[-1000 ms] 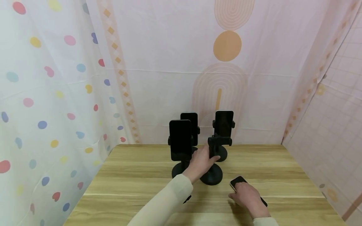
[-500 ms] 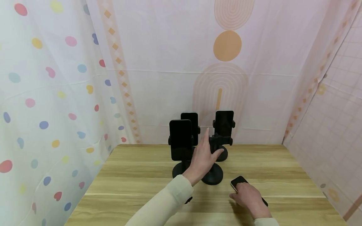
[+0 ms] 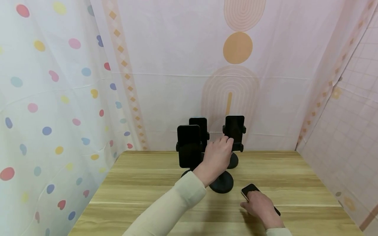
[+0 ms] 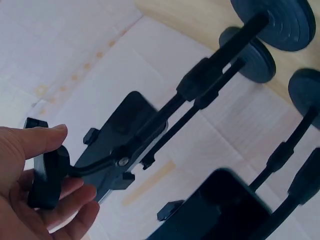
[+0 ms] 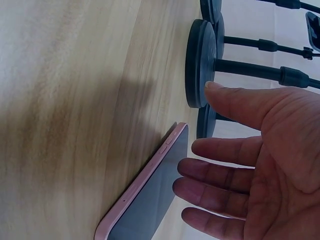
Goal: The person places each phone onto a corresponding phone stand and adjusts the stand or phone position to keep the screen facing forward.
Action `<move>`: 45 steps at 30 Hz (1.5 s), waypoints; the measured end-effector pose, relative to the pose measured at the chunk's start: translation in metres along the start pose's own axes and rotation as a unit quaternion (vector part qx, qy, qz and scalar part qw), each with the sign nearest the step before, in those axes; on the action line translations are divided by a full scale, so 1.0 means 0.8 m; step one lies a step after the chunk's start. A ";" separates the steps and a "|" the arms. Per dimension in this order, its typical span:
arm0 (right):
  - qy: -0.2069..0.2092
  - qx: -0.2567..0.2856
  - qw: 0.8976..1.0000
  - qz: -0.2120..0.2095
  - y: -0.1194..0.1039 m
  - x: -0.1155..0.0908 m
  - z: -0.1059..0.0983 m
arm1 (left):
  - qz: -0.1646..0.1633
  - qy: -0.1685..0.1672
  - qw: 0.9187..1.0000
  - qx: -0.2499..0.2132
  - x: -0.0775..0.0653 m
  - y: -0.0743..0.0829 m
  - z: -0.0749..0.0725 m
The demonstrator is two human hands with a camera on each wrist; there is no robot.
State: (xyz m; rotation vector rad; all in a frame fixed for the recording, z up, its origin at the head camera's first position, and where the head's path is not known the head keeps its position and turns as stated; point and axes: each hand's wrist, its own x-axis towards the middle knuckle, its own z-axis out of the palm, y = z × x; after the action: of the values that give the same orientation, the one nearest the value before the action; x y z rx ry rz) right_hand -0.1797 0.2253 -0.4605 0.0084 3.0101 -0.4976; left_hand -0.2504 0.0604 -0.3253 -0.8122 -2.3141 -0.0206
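Observation:
My left hand (image 3: 217, 157) holds the clamp head (image 4: 46, 180) of a black phone stand, whose round base (image 3: 222, 182) stands on the table. The left wrist view shows the thumb on one side of that head and fingers curled on the other; no phone sits in it. A phone (image 3: 250, 188) with a pink edge lies screen up at the right. Over it hovers my right hand (image 5: 290, 150), fingers loosely bent. From the right wrist view, those fingers seem close to the screen; whether they touch it I cannot tell.
Other stands hold upright phones: a front-left phone (image 3: 189, 144), a back-left phone (image 3: 199, 121) partly behind it, and a back-right phone (image 3: 234, 126). They crowd around the left hand. A patterned curtain (image 3: 177, 98) hangs behind the wooden table (image 3: 141, 183).
My left hand has loosened from the stand, straightened its fingers, then moved up and right and taken hold of the clamp head. The right hand stays over the lying phone.

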 end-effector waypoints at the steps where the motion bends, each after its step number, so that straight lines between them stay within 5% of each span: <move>1: 0.001 -0.001 1.000 -0.001 0.000 0.000 0.000 | 0.004 0.000 1.000 0.007 0.002 0.000 0.000; 10: 0.006 0.001 1.000 -0.003 -0.001 0.000 0.000 | 0.031 -0.044 0.999 0.006 0.019 -0.006 -0.010; 22: 0.074 -0.019 0.997 0.001 0.010 0.000 -0.002 | 0.012 -0.120 0.992 -0.028 0.037 -0.015 -0.017; 29: 0.069 0.014 0.997 0.041 0.024 -0.002 0.002 | 0.000 -0.117 0.992 -0.047 0.032 -0.015 -0.013; 38: 0.005 0.022 0.995 0.101 0.037 -0.009 0.008 | 0.002 -0.093 0.992 -0.081 0.018 -0.015 -0.010; 45: 0.001 0.023 0.994 0.102 0.050 -0.012 0.009 | 0.005 -0.084 0.993 -0.080 0.009 -0.016 -0.012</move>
State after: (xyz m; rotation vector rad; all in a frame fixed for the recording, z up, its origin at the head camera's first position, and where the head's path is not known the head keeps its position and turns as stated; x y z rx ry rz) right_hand -0.1690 0.2605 -0.4793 0.3171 2.9537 -0.5438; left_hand -0.2560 0.0514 -0.3111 -0.9382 -2.4906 -0.1400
